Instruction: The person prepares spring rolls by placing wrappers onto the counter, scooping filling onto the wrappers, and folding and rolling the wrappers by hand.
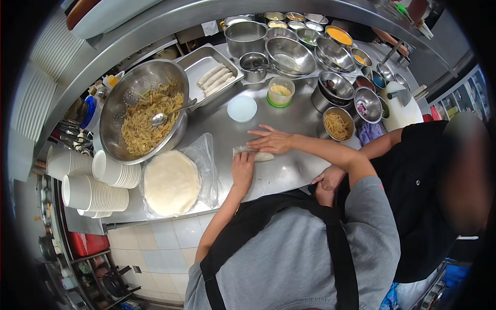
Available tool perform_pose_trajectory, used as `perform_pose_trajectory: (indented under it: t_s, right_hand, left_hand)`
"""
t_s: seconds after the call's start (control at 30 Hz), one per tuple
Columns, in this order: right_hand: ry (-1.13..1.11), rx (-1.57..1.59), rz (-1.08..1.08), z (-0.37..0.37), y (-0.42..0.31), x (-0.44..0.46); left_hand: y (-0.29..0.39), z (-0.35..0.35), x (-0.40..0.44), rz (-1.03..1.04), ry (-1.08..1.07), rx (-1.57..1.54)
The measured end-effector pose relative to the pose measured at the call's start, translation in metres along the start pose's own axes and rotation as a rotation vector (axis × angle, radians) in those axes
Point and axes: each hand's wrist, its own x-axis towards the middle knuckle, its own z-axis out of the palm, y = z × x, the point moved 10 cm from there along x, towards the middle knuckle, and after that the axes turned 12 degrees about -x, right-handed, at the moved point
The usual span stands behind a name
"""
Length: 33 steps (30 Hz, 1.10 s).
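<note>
A partly rolled spring roll [264, 156] in a thin pale wrapper lies on the steel counter in front of me. My left hand [242, 169] has its fingers bent down onto the left end of the roll. Just behind the roll, my right hand [271, 140] has its fingers stretched to the left, with its lower edge touching the roll. Beyond my hands stand a small bowl of pale liquid [242, 108] and a green-based tub of yellow crumbs [280, 93]. Left of me, a stack of round wrappers [172, 183] rests on a plastic bag [208, 170].
A large steel bowl [111, 111] holds noodle-like filling and a spoon [159, 119]. Finished rolls lie in a metal tray [194, 70]. Paper bowls [98, 194] are stacked at left. Several ingredient bowls line the back right. Another person [408, 196] stands close on my right, hands together.
</note>
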Motion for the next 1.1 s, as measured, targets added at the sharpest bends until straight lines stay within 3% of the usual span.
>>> perform_pose_trajectory:
  t_s: [0.07, 0.17, 0.27, 0.37, 0.5, 0.6, 0.7, 0.9, 1.1]
  right_hand:
    - [0.086, 0.01, -0.007, 0.013, 0.0, 0.003]
    - [0.032, -0.037, 0.089, 0.01, 0.011, -0.022]
    - [0.203, 0.136, 0.335, -0.017, 0.036, -0.025]
    - [0.129, 0.416, 0.436, -0.025, 0.018, -0.007]
    - [0.236, 0.257, 0.507, -0.012, -0.006, -0.005]
    - [0.309, 0.257, 0.562, -0.009, -0.006, -0.01]
    - [0.327, 0.279, 0.57, -0.007, -0.005, -0.015]
    - [0.325, 0.283, 0.58, -0.005, -0.004, -0.017]
    - [0.364, 0.286, 0.568, -0.001, -0.003, -0.018]
  left_hand:
    - [-0.002, 0.003, 0.001, -0.027, -0.038, 0.002]
    - [-0.009, 0.009, 0.007, -0.091, -0.135, -0.006]
    - [-0.012, 0.007, 0.015, -0.129, -0.21, -0.026]
    - [-0.018, 0.015, 0.019, -0.154, -0.259, -0.067]
    - [-0.021, 0.012, 0.024, -0.171, -0.307, -0.119]
    - [-0.022, -0.011, 0.027, -0.244, -0.219, -0.366]
    - [-0.031, -0.033, 0.024, -0.187, -0.05, -0.609]
    - [-0.031, -0.041, 0.002, -0.015, -0.029, -0.357]
    - [-0.034, -0.032, -0.006, 0.068, 0.023, -0.327]
